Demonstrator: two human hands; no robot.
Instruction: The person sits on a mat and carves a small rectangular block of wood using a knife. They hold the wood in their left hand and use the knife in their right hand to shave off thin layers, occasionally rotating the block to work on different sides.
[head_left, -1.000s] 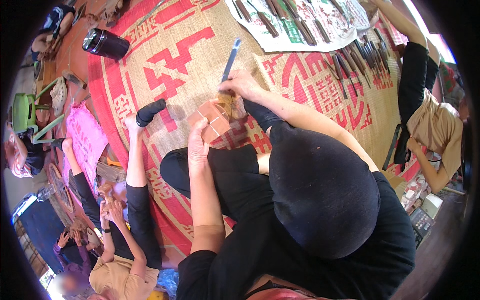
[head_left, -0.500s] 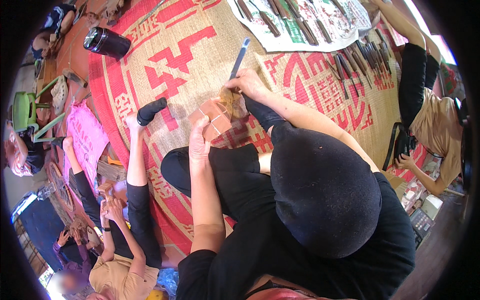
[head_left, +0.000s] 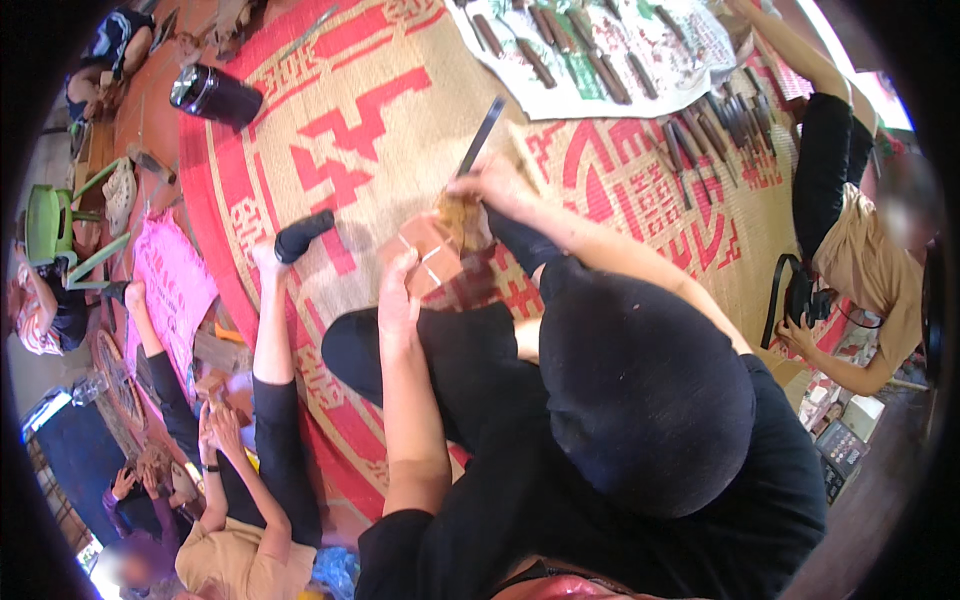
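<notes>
My left hand (head_left: 400, 285) is closed around a reddish-brown wooden block (head_left: 428, 258) marked with pale crossing lines. Its fingers are partly hidden under the block. Just beyond it, my right hand (head_left: 492, 188) grips a slim, flat, dark tool (head_left: 484, 135), whose upper end sticks up and away from me; its lower end is hidden by the hand. Below that hand, beside the block, is a yellowish-brown wooden piece (head_left: 458, 215) that is partly covered and blurred. I cannot tell whether the tool touches it.
A red-and-tan woven mat (head_left: 340, 130) spreads under me. Several carving tools lie on a white printed sheet (head_left: 500, 85) and beside it. A black cylindrical container (head_left: 215, 93) lies at far left. Other people sit at left and right; one holds a black camera-like device (head_left: 805, 300).
The tool's upper end has shifted slightly right and down, and its flat face looks darker. Both my hands keep their hold. The whole view has shifted slightly.
</notes>
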